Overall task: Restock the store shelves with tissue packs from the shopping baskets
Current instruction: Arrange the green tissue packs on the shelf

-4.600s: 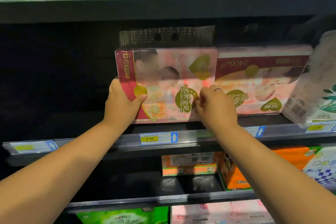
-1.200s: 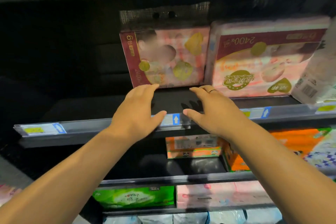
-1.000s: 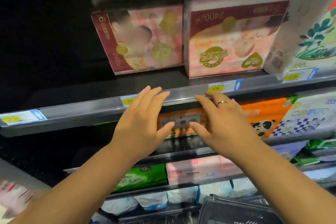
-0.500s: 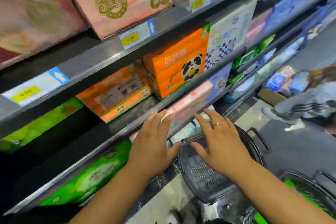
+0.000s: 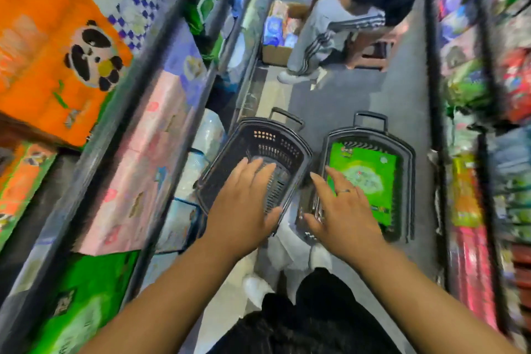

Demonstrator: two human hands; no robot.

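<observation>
Two black shopping baskets stand side by side on the aisle floor. The left basket [image 5: 267, 141] shows only its slotted bottom. The right basket [image 5: 405, 158] holds a green tissue pack [image 5: 370, 172] lying flat. My left hand [image 5: 244, 207] hovers over the left basket with fingers spread and nothing in it. My right hand [image 5: 342, 210], a ring on one finger, hovers open over the near left part of the right basket, above the green pack's edge.
Shelves [image 5: 172, 46] on the left carry an orange panda tissue pack [image 5: 57, 46], pink packs [image 5: 143, 158] and green packs [image 5: 80, 304]. Another shelf rack [image 5: 465, 181] lines the right. A person [image 5: 339, 23] stands farther up the aisle beside a cardboard box [image 5: 278, 37].
Both hands let go of the pink tissue pack on the shelf and dropped down. My view swung from the shelf to the floor, where the two baskets now lie under my hands.
</observation>
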